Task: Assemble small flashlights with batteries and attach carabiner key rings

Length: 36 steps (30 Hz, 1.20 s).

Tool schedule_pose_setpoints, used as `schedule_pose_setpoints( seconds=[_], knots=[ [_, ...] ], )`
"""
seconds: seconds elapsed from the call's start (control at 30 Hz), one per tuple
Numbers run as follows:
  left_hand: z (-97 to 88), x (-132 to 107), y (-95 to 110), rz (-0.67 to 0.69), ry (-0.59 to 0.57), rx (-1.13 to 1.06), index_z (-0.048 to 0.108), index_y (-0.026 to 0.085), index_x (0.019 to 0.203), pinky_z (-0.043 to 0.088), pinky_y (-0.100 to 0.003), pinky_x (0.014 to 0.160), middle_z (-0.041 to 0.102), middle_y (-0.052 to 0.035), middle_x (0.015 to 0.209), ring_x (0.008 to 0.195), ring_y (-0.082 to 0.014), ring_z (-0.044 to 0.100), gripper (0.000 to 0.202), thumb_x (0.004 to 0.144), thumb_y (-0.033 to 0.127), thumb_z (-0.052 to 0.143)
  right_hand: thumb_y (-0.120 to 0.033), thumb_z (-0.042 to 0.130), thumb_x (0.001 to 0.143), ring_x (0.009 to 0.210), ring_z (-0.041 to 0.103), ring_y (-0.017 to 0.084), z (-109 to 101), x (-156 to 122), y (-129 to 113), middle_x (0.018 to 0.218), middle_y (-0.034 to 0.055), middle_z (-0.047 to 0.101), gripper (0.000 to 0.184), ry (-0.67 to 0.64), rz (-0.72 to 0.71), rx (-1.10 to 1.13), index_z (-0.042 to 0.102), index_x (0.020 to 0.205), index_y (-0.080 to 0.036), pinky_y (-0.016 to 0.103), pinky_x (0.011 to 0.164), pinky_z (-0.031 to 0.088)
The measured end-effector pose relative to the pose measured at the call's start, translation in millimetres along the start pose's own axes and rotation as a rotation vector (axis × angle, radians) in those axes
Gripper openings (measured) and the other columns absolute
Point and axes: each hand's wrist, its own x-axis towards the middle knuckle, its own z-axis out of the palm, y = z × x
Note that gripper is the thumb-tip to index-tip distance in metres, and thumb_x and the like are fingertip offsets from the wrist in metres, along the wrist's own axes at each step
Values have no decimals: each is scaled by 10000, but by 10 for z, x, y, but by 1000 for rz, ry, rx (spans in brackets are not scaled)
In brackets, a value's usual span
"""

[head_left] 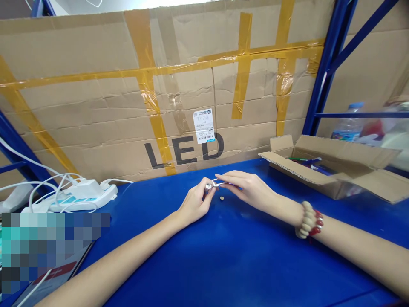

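Note:
My left hand (195, 200) is closed around a small silver metal cylinder (208, 186) whose round end faces me. It looks like a mini flashlight, but the exact kind is too small to tell. A thin metal loop (218, 184), like a key ring or clip, joins the cylinder on its right. The fingertips of my right hand (247, 185) pinch the far end of this loop. Just below, between the hands, a tiny round metallic piece (222, 198) lies on the blue tabletop (204, 256).
A white power strip (105, 194) with plugs and cables lies at left, above a partly blurred device (60, 273). An open cardboard box (297, 170) with pens stands at right. Behind rises a large taped carton (105, 115) between blue shelf posts (329, 72).

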Motion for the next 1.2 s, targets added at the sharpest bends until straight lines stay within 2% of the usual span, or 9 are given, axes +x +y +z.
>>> schedule_pose_setpoints(
  seconds=[0.27, 0.43, 0.53, 0.63, 0.7, 0.8, 0.9, 1.1, 1.2],
  knots=[
    [8, -5, -9, -43, 13, 25, 437, 209, 847, 384, -215, 548, 504, 34, 666, 545, -108, 466, 83, 872, 288, 445, -111, 407, 876, 892, 605, 149, -23, 5, -57, 1015, 65, 631, 299, -71, -23, -14, 634, 1043, -210, 266, 699, 534],
    [10, 6, -38, -22, 10, 17, 401, 211, 799, 403, -224, 603, 535, 11, 720, 624, -122, 520, 86, 883, 225, 403, -152, 425, 881, 861, 612, 149, 2, -4, -73, 998, 65, 637, 257, -97, -9, -29, 624, 1037, -195, 251, 659, 532],
    [5, 10, -38, -14, 1, 17, 375, 213, 771, 395, -227, 618, 525, 11, 721, 627, -120, 515, 123, 892, 197, 365, -177, 433, 885, 844, 618, 143, 19, 9, -86, 954, 61, 646, 206, -49, 8, 37, 615, 980, -171, 252, 699, 527],
    [7, 5, -37, -19, -3, 21, 344, 218, 752, 365, -225, 579, 476, 31, 661, 570, -114, 471, 142, 892, 198, 363, -218, 454, 885, 813, 622, 148, 24, 21, -103, 934, 76, 646, 232, -26, 42, 25, 557, 1075, -135, 255, 691, 520],
    [12, -2, -39, -31, -7, 22, 327, 221, 746, 334, -223, 539, 422, 50, 612, 522, -108, 424, 153, 894, 216, 364, -237, 433, 896, 789, 616, 165, 30, 21, -103, 924, 90, 638, 283, -81, 7, -81, 523, 1137, -118, 265, 649, 512],
    [18, -8, -44, -44, -27, 16, 312, 222, 748, 302, -221, 511, 381, 62, 590, 495, -103, 390, 157, 897, 233, 359, -257, 369, 919, 703, 593, 168, 58, 7, -85, 829, 84, 617, 285, -211, -78, -254, 552, 1086, -117, 263, 586, 483],
    [15, -8, -43, -46, -59, 3, 311, 222, 763, 295, -220, 506, 380, 65, 593, 489, -99, 388, 144, 897, 238, 358, -250, 322, 929, 644, 564, 160, 97, -12, -73, 765, 73, 587, 315, -264, -131, -342, 541, 1097, -100, 261, 567, 454],
    [5, 4, -21, -32, -98, -30, 321, 215, 757, 323, -215, 529, 407, 55, 626, 528, -95, 405, 146, 899, 237, 348, -215, 356, 910, 597, 507, 142, 127, -20, -97, 717, 48, 544, 233, -307, -113, -270, 561, 846, -125, 257, 568, 411],
    [10, 9, -17, -35, -84, -40, 318, 213, 752, 324, -216, 532, 394, 56, 625, 528, -90, 383, 153, 899, 241, 349, -219, 374, 907, 602, 485, 135, 124, -14, -99, 718, 35, 531, 206, -336, -91, -225, 538, 813, -137, 251, 579, 400]
  ],
)
